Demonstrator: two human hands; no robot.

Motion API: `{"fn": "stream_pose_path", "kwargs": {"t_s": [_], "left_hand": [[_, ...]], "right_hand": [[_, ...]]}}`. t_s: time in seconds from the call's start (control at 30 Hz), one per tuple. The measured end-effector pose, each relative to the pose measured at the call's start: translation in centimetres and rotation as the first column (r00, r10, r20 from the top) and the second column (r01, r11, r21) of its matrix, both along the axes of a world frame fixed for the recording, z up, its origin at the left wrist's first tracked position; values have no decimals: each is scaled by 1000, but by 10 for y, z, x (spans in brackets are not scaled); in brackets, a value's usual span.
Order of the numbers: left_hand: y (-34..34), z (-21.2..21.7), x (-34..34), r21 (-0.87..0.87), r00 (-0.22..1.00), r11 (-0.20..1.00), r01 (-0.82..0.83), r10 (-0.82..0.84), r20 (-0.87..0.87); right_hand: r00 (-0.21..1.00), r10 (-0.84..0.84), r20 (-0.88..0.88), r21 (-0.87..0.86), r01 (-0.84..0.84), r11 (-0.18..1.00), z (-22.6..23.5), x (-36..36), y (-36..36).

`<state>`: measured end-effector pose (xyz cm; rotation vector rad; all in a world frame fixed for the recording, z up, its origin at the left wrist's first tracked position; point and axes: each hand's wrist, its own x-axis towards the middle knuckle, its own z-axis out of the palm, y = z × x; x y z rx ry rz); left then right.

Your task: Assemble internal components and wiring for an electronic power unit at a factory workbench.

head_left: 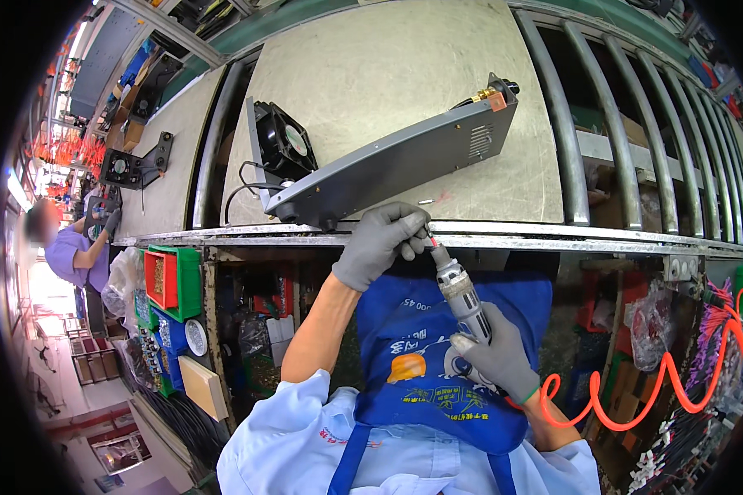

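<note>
My right hand (499,351), in a grey glove, is wrapped round the body of an air screwdriver (464,299) in front of my blue apron. The screwdriver points up and away, toward my left hand. My left hand (380,244), also gloved in grey, has its thumb and forefinger pinched just off the tool's tip, by a small dark and red piece. What exactly the fingers hold is too small to tell. Just beyond, a long grey metal housing (396,169) rests on the bench board, with a black fan (286,142) at its left end and brass fittings at its right.
A small metal pin (427,201) lies on the board (388,58). Steel rollers (615,124) run off to the right. An orange coiled hose (615,425) hangs at my right. Green and red bins (188,285) stand at the left, and another person (78,252) works farther left.
</note>
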<state>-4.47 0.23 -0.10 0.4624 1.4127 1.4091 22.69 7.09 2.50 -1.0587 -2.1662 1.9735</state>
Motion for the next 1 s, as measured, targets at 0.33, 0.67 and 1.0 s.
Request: {"fn": "stream_pose_path", "kwargs": {"t_s": [0.33,0.67,1.0], "left_hand": [[14,30,17,-298,896,954,36,-163,-414],[18,11,21,-225,109,971,-82,-216,-970],[-4,155,-63,-57,482,978,-199,47,-875]], "right_hand": [[996,-59,-60,-108,53,993,-12,5,-4],[973,-219,69,-309,229,923,-4,-10,-4],[997,13,-76,-331,-37,943,-28,-55,-29]]}}
